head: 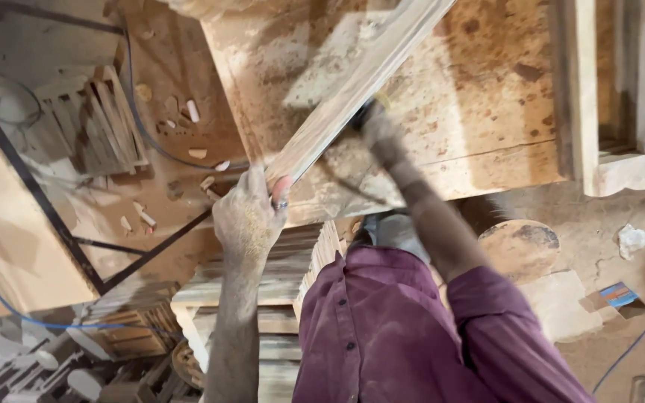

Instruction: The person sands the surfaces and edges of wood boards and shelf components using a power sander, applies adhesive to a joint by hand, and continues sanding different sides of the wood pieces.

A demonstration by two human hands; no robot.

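A stack of short wooden slats is seen at far left on the dusty floor. The near end of a long wooden strip is gripped by the left hand, fingers closed around it. The strip is laid diagonally across a stained workbench. Further along it the right hand is blurred; its grip cannot be told.

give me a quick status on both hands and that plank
Left hand grips near end of long wooden plank. Right hand blurred, against plank's underside. Plank over workbench, nothing blocking.
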